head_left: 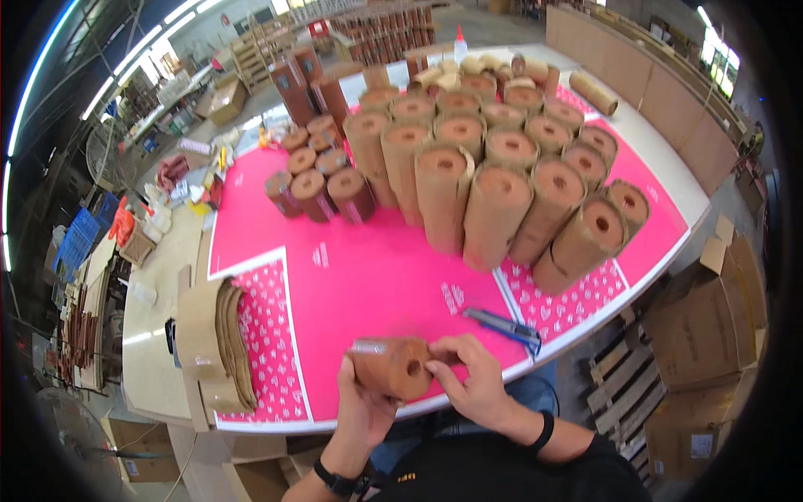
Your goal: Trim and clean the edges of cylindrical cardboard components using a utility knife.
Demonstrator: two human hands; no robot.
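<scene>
Just above the table's near edge I hold a short reddish-brown cylinder (386, 366) with a round hole in its end face. My left hand (365, 407) wraps round its left side and underside. With bent fingers, my right hand (470, 376) touches the holed end at the right; whether the fingertips pinch anything there is too small to make out. A blue box cutter (502, 328) lies on the pink sheet (360, 284) to the right of my hands. Similar short brown cylinders (314, 194) stand in a group farther back on the left.
Many tall cylinders wrapped in brown cardboard (498, 213) crowd the table's back right. Stacked bent cardboard sheets (213, 343) lie at the left. A red-tipped bottle (460, 43) stands at the back. Cardboard boxes (703, 309) and a wooden pallet (623, 385) sit on the floor to the right.
</scene>
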